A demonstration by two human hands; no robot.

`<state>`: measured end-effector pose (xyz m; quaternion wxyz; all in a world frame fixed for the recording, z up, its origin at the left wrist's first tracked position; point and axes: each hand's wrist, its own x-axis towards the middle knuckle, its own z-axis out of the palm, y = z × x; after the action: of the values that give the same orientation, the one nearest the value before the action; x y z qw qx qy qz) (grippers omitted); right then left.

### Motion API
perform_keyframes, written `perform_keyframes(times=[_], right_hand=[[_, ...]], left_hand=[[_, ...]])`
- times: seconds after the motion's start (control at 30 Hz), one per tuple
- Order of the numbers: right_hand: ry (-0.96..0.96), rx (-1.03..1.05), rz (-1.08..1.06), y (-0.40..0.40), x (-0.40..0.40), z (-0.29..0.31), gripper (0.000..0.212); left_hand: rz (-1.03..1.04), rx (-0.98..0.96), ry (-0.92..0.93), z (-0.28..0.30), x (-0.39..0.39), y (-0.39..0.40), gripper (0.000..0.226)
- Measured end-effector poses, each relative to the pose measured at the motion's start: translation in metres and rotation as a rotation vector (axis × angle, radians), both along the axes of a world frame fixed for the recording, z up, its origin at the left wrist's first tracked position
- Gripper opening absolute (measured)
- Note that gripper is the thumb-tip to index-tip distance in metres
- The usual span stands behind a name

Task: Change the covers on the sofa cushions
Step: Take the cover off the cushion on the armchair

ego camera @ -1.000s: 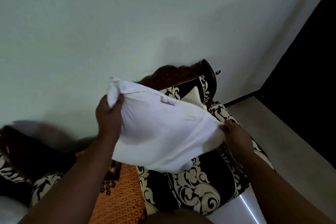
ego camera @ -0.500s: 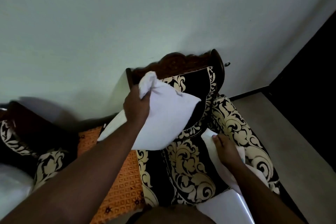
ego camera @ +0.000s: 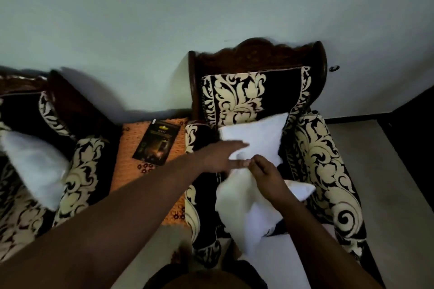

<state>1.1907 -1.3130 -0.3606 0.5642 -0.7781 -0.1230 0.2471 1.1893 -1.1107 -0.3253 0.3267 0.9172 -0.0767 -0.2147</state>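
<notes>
Lying centre frame on the armchair [ego camera: 328, 162], a white cushion [ego camera: 256, 138] is being touched by the left hand [ego camera: 220, 157], fingers straight; a white cover [ego camera: 239, 204] is being pinched by the right hand [ego camera: 265, 173].

A home sitting room — carved wooden armchair [ego camera: 256, 91] in floral upholstery; plain painted wall [ego camera: 164, 19].

Counted from my feed: two patterned armchairs, one ahead [ego camera: 237, 94], one at left [ego camera: 77, 178]. Two bare white cushions, one on each chair [ego camera: 256, 138] [ego camera: 35, 166]. One loose white cover [ego camera: 239, 204]. One orange cloth [ego camera: 128, 162], one dark packet [ego camera: 156, 142] on it. Two hands [ego camera: 220, 156] [ego camera: 267, 175].
</notes>
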Motion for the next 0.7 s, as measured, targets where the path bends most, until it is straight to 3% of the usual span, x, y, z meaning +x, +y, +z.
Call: perform_keyframes(times=[0.13, 0.23, 0.4, 0.53, 0.6, 0.7], right_hand=[[-0.037, 0.039, 0.278, 0.05, -0.026, 0.024, 0.034], [-0.116, 0.023, 0.437, 0.096, -0.058, 0.043, 0.031], [-0.365, 0.015, 0.563, 0.185, -0.135, 0.079, 0.026], [-0.638, -0.41, 0.915, 0.245, -0.214, 0.095, 0.077], [-0.796, -0.53, 0.965, 0.268, -0.25, 0.091, 0.06], [-0.938, -0.391, 0.918, 0.307, -0.308, 0.095, 0.036]], left_hand=[[0.13, -0.058, -0.056, -0.014, -0.111, 0.045, 0.05], [0.378, 0.034, -0.264, -0.015, -0.173, 0.084, 0.06], [0.732, 0.008, -0.521, 0.016, -0.29, 0.144, 0.05], [1.092, -0.028, -0.631, 0.038, -0.411, 0.184, 0.05], [1.262, -0.008, -0.669, 0.05, -0.475, 0.201, 0.043], [1.463, 0.076, -0.684, 0.065, -0.577, 0.224, 0.028]])
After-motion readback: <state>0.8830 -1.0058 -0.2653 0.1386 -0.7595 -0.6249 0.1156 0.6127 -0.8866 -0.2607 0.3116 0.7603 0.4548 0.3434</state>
